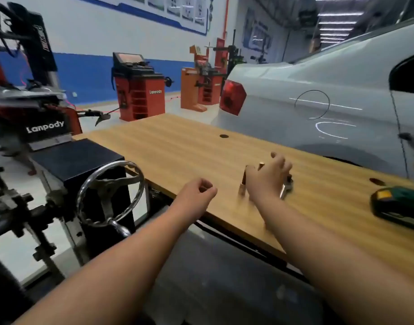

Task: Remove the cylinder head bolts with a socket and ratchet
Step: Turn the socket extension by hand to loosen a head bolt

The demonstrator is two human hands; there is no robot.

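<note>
likely rigid, heavy steel: head bolts (243,184) stand on the wooden table (178,146) under the right hand (269,177), fingers spread over them, grip unclear in blur, ratchet (286,187) at its 4 o'clock; left hand (196,192) loosely curled, empty; grab shanks, not threads.

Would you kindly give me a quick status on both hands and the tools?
Left hand loosely curled, empty, above wooden table edge. Right hand over small metal pieces, grip unclear. No cylinder head in view. Cordless tool right.
</note>
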